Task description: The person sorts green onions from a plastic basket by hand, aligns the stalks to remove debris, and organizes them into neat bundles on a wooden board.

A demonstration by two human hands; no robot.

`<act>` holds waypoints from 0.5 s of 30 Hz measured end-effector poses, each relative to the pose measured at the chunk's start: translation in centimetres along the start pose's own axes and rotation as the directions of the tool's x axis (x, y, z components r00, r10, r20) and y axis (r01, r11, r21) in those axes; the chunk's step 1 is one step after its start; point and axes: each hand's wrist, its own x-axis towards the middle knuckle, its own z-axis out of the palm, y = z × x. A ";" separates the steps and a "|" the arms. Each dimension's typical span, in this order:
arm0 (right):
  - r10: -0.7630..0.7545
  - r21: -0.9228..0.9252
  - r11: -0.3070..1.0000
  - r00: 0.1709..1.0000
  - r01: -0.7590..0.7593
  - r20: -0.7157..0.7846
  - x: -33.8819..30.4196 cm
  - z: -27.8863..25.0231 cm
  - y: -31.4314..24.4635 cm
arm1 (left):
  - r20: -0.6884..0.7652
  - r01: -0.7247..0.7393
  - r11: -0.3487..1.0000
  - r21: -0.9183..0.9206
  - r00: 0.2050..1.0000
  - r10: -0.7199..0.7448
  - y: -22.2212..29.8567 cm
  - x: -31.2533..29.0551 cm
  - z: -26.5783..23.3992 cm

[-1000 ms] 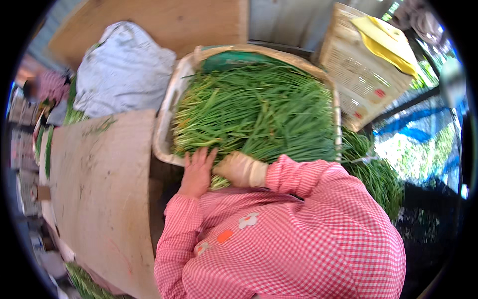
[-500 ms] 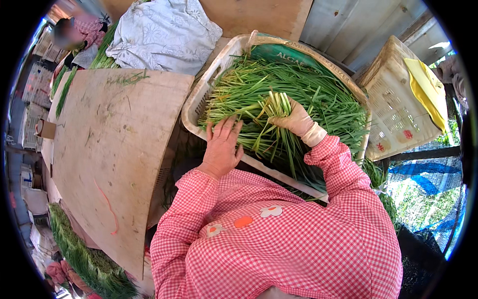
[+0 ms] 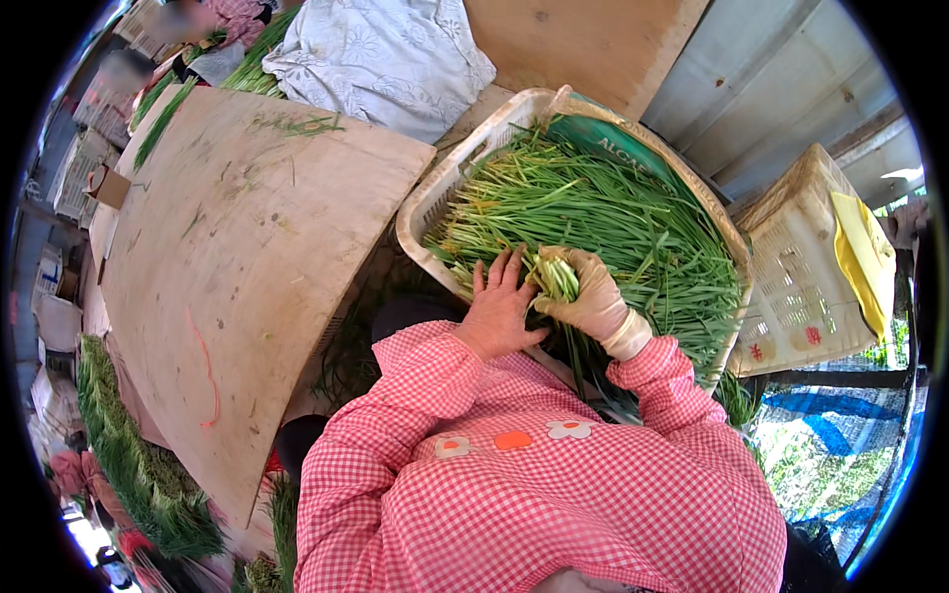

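Bunch [image 3: 560, 281] in right grip [image 3: 596, 299], at near side of basket [image 3: 407, 223]

At far left, pale crates [image 3: 89, 173], then a small open box [image 3: 107, 186] at the far edge of the counter [image 3: 252, 237]. Lower down, beside the counter, a long heap [image 3: 148, 460] of greenery, dark at the fringe and paler in the middle. On the counter's upper left corner, a few long stalks [image 3: 163, 127]; further down the bare wood, a thin red string [image 3: 205, 371], loosely curved. At the top, past the counter, another person [image 3: 235, 18] in pink check. Next along, a crumpled white cloth [image 3: 381, 64], just beyond the counter's far edge.

Toward the middle, the left grip [image 3: 497, 311], bare, fingers spread and thumb apart, close beside the bunch. Touch between fingertips and stalks: not possible to tell. Just right, the bunch, above the basket's near edge, pale ends up and toward the left grip, leaves hanging below. Around it, the right grip, gloved, closed firmly and pinching the stalks. Below both, a red-and-white checked smock [image 3: 593, 504] with flower patches.

Behind the grips, greens [image 3: 613, 212] filling the basket, mostly lying lengthwise, against a green liner [image 3: 618, 148] at the back. Further right, a grey metal wall [image 3: 791, 94], a tilted, stained crate [image 3: 786, 287], blue-edged netting [image 3: 830, 455], and over the crate's side, a yellow sheet [image 3: 863, 265].
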 end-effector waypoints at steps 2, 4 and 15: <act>-0.054 -0.264 0.963 0.998 0.045 -0.025 -0.3 0.4 -0.5 | 0.009 -0.018 1.000 0.001 1.000 0.018 -0.4 -0.1 0.1; -0.057 -0.296 0.954 0.997 0.038 -0.056 -0.3 0.7 -0.8 | 0.022 -0.037 0.999 -0.011 0.999 0.037 -0.3 -0.2 0.0; 0.078 -0.296 0.949 0.991 -0.106 -0.105 0.3 2.0 -0.9 | 0.090 -0.049 0.991 0.125 0.995 0.038 -1.0 -0.3 0.1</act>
